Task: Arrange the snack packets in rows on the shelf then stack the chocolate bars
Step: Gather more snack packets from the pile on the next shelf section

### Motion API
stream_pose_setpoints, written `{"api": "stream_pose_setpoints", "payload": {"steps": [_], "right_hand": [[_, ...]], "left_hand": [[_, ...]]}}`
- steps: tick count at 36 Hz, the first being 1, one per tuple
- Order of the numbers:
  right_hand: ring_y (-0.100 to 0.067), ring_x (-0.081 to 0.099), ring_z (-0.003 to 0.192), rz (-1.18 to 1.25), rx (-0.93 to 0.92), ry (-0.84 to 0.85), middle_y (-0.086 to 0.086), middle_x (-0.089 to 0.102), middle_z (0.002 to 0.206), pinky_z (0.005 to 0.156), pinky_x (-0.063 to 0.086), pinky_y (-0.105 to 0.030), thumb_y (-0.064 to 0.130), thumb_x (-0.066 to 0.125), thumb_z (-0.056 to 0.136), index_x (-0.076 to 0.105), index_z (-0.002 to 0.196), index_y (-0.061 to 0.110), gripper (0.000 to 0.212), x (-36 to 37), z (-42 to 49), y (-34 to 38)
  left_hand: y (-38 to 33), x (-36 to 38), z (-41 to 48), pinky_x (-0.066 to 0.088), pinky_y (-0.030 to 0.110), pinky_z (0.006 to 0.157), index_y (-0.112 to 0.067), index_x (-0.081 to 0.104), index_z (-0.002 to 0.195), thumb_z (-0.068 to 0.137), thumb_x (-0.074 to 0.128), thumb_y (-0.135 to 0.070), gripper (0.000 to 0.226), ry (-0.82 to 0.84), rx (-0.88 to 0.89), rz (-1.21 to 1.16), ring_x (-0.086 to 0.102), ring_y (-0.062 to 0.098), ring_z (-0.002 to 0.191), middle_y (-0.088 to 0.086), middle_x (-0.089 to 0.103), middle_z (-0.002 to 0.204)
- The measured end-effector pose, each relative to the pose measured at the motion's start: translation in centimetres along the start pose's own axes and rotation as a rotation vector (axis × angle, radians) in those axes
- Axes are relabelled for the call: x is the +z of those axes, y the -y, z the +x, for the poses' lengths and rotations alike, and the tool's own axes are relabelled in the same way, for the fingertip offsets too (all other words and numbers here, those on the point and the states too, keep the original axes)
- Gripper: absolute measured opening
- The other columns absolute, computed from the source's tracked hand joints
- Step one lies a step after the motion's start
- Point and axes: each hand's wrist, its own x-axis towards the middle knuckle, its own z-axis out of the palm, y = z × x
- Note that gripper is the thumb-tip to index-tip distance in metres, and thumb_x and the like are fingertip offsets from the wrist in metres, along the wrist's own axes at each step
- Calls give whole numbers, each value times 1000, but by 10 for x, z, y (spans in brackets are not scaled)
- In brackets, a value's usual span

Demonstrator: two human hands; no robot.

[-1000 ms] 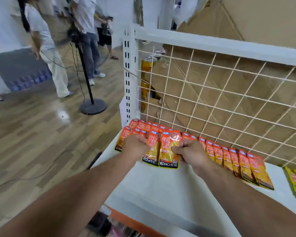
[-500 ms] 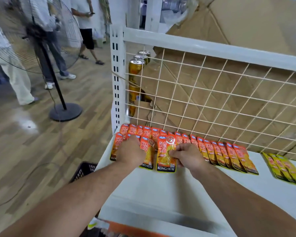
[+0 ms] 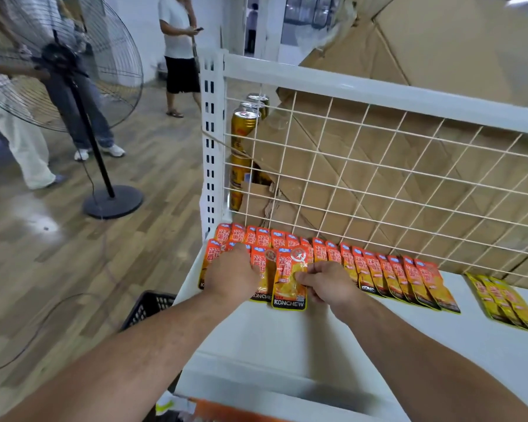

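On the shelf (image 3: pixel 287 345), near its left end, the left hand (image 3: pixel 232 278) presses down on the front row (image 3: pixel 261 274), fingers close together. The right hand (image 3: pixel 326 284) pinches the right edge of the front packet (image 3: pixel 288 284) between thumb and fingers. This packet lies lower than its neighbours.

If it is pushed up, I think it may slide over or under the next one and break the overlap, because the film looks slippery. The leftmost packet lies just beside the shelf edge, so a sideways push could drop it to the floor.

- Front row: four packets visible, perhaps more under the left hand.
- Back row (image 3: pixel 378 269), along the grid (image 3: pixel 378 178): about sixteen, but they overlap, so the count is not exact.
- Yellow packets (image 3: pixel 506 303), further right: three or four.
- Cans (image 3: pixel 243 126), behind the grid: three tops, and at least one can below.
- Chocolate bars: none in view.
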Motion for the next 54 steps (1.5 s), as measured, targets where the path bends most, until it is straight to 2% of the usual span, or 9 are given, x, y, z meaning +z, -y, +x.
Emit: {"api": "stream_pose_setpoints", "payload": {"steps": [9,12,15,18,28,36,42,49,54], "right_hand": [[-15,36,37,-23,73,3,-6,47,49,37,25,-19,12,75,87,58,79,10,19,18,12,7],[-16,46,45,-186,30,-32,-5,56,57,40,34,-21,15,75,87,66,79,8,14,24,16,6],[-17,56,62,-463,-32,-80,2,58,63,46,35,-23,28,74,87,62,63,16,29,28,21,2],[-20,58,65,-565,-48,-136,0,59,64,50,34,-25,39,70,86,70,71,11,32,30,22,1],[-25,68,70,-599,-50,-197,-5,69,70,61,52,-30,44,66,86,73,73,12,36,36,26,-2],[-26,63,77,-689,-70,-267,-1,66,80,62,43,-29,54,59,88,60,84,18,36,35,19,-2],[-23,64,79,-650,-91,-273,3,66,81,68,52,-31,58,56,88,58,85,22,36,30,8,-3],[-31,55,107,-884,-461,-408,1,68,108,87,48,-42,48,58,87,69,107,24,34,16,-6,-17],[-30,34,143,-979,-389,-319,3,45,153,114,31,-50,63,43,80,50,142,37,68,-4,-22,-26]], "left_hand": [[11,-6,-2,46,38,77,-12,53,109,91,54,-27,24,-151,125,2,56,29,100,9,60,106],[15,-4,-3,46,39,77,-12,54,104,90,56,-26,20,-161,152,0,55,28,98,9,59,104],[17,-4,-3,46,37,78,-13,55,102,90,56,-26,18,-167,167,-4,55,26,99,7,59,103],[18,-4,-3,49,39,83,-14,55,107,90,55,-28,22,-147,157,16,54,26,102,7,59,106],[18,-10,-9,49,36,84,-15,55,112,92,54,-31,26,-135,171,15,53,22,104,5,59,110],[20,-15,-14,46,34,87,-19,53,115,93,50,-34,26,-116,195,77,51,21,108,2,56,115],[21,-18,-21,39,31,93,-20,59,111,92,49,-32,24,-125,293,129,51,20,109,-2,60,113],[3,-10,-24,25,34,114,-26,46,141,94,48,-45,51,-25,352,134,37,17,136,-7,47,145],[-18,-1,-25,9,39,121,-30,33,150,95,43,-48,60,64,416,188,20,17,147,-7,32,157]]}}
